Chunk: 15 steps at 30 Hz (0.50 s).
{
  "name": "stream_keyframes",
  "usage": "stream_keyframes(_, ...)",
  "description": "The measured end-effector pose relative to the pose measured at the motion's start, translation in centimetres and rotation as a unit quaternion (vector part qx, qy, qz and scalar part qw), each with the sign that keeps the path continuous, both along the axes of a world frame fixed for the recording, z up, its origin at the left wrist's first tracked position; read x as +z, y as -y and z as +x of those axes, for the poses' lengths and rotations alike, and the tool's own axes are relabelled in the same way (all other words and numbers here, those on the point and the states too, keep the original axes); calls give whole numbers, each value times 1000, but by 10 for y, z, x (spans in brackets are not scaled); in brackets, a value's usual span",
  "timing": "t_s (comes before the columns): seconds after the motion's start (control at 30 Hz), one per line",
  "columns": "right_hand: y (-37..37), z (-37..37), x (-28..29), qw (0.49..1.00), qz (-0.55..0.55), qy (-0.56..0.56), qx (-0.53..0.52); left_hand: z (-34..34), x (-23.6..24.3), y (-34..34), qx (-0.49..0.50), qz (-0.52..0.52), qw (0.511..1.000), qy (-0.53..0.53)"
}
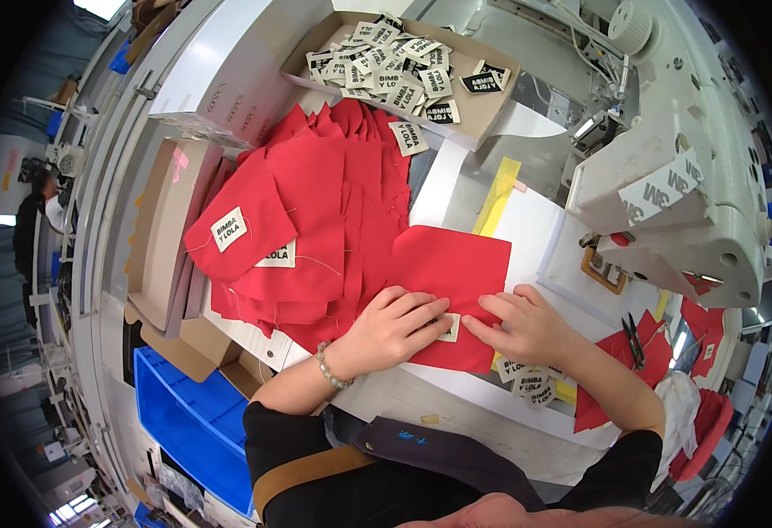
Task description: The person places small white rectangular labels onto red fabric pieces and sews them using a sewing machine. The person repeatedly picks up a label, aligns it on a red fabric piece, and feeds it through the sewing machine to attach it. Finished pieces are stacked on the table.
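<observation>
Blue plastic forms the crate [188,418] at far left, with a shallow open box [153,268] just above it. Next comes a tall heap of red fabric pieces [315,198], 2 cream labels showing on its left side. Above the heap, an open carton [482,110] holds many loose labels, cream and black. The left hand [390,327] lies with fingers stretched over a single red panel [452,260] on the tabletop [377,400], fingertips at a cream label [449,333]; whether they pinch it, I cannot tell. The right hand [526,324] is open, thumb and forefinger apart, tips beside that label's right edge. Below it sits a small group of labels [531,385]. Farther right are dark snips [634,339] and a white sewing machine [720,220].
</observation>
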State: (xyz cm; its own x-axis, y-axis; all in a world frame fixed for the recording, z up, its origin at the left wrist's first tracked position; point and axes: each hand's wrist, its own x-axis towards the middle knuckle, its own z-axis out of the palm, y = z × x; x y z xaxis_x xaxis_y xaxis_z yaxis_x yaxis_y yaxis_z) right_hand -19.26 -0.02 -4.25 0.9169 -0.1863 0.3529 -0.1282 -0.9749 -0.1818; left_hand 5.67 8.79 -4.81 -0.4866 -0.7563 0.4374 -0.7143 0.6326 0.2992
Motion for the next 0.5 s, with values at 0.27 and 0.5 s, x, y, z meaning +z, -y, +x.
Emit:
stream_keyframes(0.27, -1, 0, 2, 1000, -22, 6, 0, 1, 1, -1, 3, -11, 1000, 5)
stream_keyframes(0.5, -1, 3, 4, 1000, -10, 21, -7, 0, 1, -1, 4, -12, 1000, 3)
